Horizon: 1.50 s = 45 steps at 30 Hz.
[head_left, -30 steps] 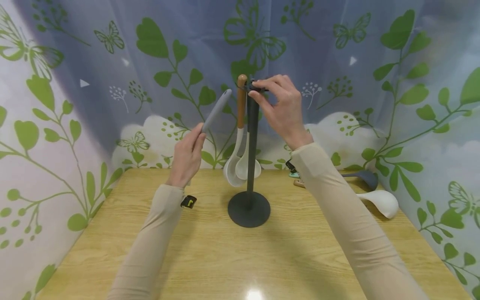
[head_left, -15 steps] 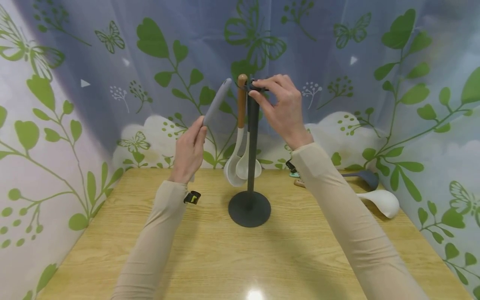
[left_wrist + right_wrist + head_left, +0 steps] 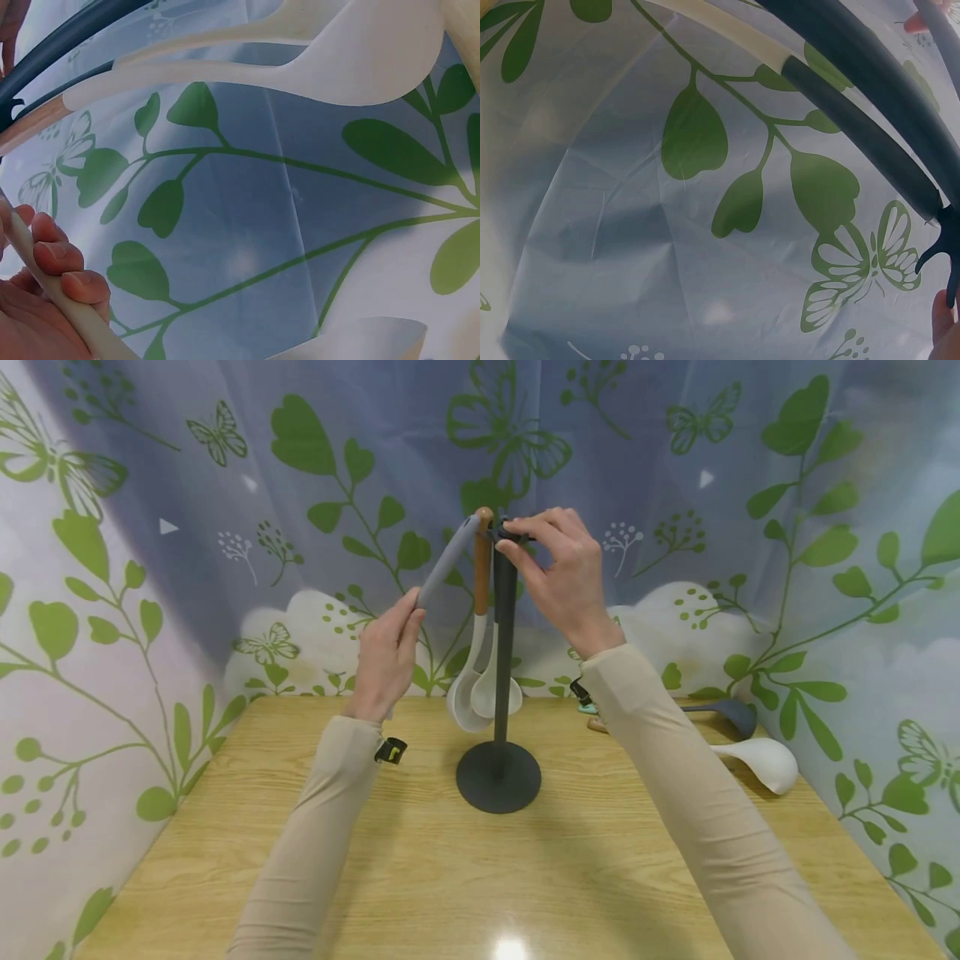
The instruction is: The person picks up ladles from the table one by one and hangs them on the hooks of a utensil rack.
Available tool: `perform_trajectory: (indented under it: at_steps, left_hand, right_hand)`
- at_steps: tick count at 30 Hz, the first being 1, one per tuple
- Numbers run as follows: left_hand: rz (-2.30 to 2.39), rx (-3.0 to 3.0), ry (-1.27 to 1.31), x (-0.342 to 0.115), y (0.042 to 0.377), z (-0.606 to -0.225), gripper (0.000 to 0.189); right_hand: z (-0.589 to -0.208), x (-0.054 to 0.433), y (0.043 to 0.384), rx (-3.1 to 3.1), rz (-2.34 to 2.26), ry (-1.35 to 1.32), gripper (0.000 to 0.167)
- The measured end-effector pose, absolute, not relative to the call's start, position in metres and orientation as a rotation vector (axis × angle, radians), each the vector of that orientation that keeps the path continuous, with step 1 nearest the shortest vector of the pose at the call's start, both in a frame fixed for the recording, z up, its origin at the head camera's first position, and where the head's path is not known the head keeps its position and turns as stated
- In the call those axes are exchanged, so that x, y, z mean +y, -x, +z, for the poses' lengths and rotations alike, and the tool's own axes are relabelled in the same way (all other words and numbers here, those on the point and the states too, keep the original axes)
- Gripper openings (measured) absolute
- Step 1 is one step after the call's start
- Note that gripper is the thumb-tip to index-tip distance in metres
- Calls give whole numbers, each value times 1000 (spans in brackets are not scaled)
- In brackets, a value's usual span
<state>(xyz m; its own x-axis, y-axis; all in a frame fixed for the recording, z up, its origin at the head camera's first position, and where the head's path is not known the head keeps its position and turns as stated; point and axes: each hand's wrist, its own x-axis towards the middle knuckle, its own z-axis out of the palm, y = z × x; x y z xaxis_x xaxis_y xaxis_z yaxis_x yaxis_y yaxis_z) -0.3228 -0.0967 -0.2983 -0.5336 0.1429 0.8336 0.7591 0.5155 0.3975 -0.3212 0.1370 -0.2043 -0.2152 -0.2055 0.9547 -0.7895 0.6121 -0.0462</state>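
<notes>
A black utensil stand (image 3: 504, 652) with hooks at its top stands in the middle of the table. My right hand (image 3: 562, 564) pinches a prong of its hook ring (image 3: 949, 232). My left hand (image 3: 386, 652) grips a kitchen utensil by its smooth grey handle (image 3: 447, 562), tilted up and right. The handle's tip, with a small hole, overlaps the top of a wooden-handled white ladle (image 3: 481, 577) hanging from the stand. Beside that ladle hangs a white-bowled utensil with a dark handle (image 3: 862, 135). The held utensil's lower end is hidden behind my left hand in the head view.
On the table's right side lie a white ladle (image 3: 768, 766) and a dark grey ladle (image 3: 735, 718). Mint and brown handle ends show beside my right sleeve. A leaf-patterned curtain (image 3: 375, 435) rises behind the wooden table (image 3: 450, 877).
My left hand has moved up and right, bringing the grey handle's tip to the top of the hanging wooden handle. My right hand stays at the hook ring.
</notes>
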Motion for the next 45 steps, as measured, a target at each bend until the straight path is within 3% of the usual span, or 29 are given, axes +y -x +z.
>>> perform_trajectory:
  at_steps: [7, 31, 45]
  left_hand:
    - [-1006, -1965, 762, -94, 324, -300, 20]
    - [-1123, -2084, 732, -86, 318, -307, 32]
    - [-1099, -2073, 826, -80, 316, -313, 26]
  right_hand:
    - [-205, 136, 322, -1740, 671, -813, 33]
    - [-205, 139, 322, -1744, 662, -808, 34]
    - [-205, 138, 323, -1737, 646, -819, 34]
